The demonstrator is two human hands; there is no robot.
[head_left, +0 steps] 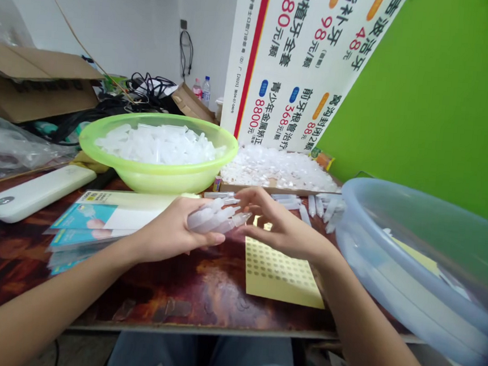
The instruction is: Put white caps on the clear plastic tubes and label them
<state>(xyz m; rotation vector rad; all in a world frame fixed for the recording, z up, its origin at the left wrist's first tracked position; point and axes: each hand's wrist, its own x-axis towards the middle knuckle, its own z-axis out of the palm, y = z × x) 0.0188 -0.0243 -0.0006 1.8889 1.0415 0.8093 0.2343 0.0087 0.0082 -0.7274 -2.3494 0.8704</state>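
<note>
A bundle of translucent tubes (213, 217) is clamped in the grip of the left hand (176, 222) above the surface (206, 293), long axes slanted, narrow tips pointed rightward and slightly up. The right hand's (283, 226) grip is held apart around the tips; contact cannot be told. On the tilted poster (297, 68), "种植牙全套 680元/颗", "98", "48元", "8800元", "368" and "88" can be read.

Left hand (175, 228): translucent tubes (209, 218) are held.
Right hand (280, 229): raised near their tips.
Yellow sheet (284, 286): laid on the surface (200, 293).
Green basin (163, 180): heaped with white pieces (157, 144).
</note>
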